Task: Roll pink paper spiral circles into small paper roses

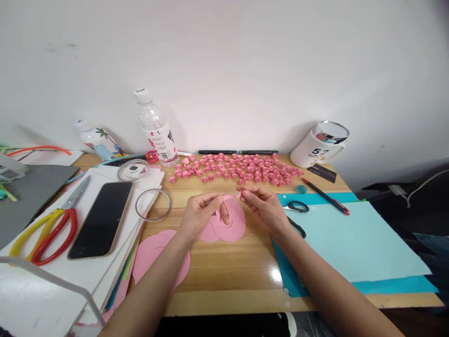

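Observation:
A pink paper circle cut into a spiral [235,229] hangs in front of me, over the wooden table. My left hand [203,213] is closed, thumb against fingers, with the left side of this paper in its grip. The thumb and fingertips of my right hand [264,206] pinch the small pink end of the strip [239,194]. How far that end is rolled is too small to tell. Under my left forearm lie more pink paper circles [157,250], partly hidden. Many small rolled pink paper roses [250,169] are spread beyond my hands.
Left: a paper stack [93,276] bears a phone [102,220] and red-and-yellow scissors [52,229]; a clear tape ring [153,218] stands beside. A bottle [157,135] and mug [312,147] stand at the wall. Right: black-handled scissors [298,206], blue paper [365,243], pen [324,195].

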`<state>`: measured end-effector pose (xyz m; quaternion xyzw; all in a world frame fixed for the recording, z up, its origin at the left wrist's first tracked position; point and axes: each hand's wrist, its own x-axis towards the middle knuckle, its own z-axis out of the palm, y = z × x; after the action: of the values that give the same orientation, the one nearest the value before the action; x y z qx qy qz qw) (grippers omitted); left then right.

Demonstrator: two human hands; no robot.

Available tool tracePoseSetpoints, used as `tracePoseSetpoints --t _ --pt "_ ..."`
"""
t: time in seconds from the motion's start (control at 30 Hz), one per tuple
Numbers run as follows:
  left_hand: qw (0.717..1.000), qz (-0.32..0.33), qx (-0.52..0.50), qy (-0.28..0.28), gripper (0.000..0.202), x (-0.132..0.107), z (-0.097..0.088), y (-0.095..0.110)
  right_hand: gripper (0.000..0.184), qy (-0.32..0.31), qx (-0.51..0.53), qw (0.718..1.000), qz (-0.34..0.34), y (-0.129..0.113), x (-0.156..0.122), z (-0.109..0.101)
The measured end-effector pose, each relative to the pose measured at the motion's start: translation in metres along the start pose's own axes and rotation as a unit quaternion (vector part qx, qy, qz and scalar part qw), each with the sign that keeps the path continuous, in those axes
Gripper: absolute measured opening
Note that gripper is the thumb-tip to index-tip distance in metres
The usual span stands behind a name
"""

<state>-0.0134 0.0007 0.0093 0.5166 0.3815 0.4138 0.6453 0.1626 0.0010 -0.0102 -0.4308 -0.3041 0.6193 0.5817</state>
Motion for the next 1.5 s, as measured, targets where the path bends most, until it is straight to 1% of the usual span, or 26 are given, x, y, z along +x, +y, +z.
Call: tracePoseSetpoints --t 0.1,0.27,0.33,0.6,0.8,1.0,1.23,1.5 --pt "1.0 -0.001 -0.026 -0.001 0.027 0.0001 -0.0004 0.0 0.019 -0.015 -0.001 1.0 -0.003 -0.0015 -0.0005 0.0008" --pt "0.998 -0.01 -0.059 -0.001 0.02 0.0008 0.0006 0.0001 0.02 0.002 -0.004 1.0 -0.011 -0.0005 -0.0006 -0.0005" --pt "0.997 -0.019 -0.068 0.003 0.017 0.0007 0.0012 0.0001 0.019 -0.001 -0.004 1.0 -0.017 -0.0003 -0.0007 -0.0012" --pt "0.996 -0.023 -0.09 0.014 0.022 0.0016 -0.0004 -0.0029 0.018 0.004 -0.004 1.0 -0.028 0.0013 0.0007 -0.0015" --pt "0.994 -0.016 -0.106 0.017 0.022 0.003 -0.0006 -0.0016 0.018 -0.002 0.001 1.0 -0.01 0.001 0.0017 -0.0005" --pt "0.995 -0.02 -0.101 0.01 0.021 0.002 -0.0006 -0.0023 0.017 0.0 0.0 1.0 -0.014 0.0031 0.0026 -0.0036" --pt "0.997 -0.027 -0.068 0.005 0.021 0.0015 0.0017 -0.0029 0.014 -0.003 -0.013 1.0 -0.016 0.0024 0.0016 -0.004" --pt "0.997 -0.034 -0.071 0.015 0.023 0.0018 0.0017 -0.0015 0.017 0.013 -0.006 1.0 -0.016 0.001 0.0017 -0.0009"
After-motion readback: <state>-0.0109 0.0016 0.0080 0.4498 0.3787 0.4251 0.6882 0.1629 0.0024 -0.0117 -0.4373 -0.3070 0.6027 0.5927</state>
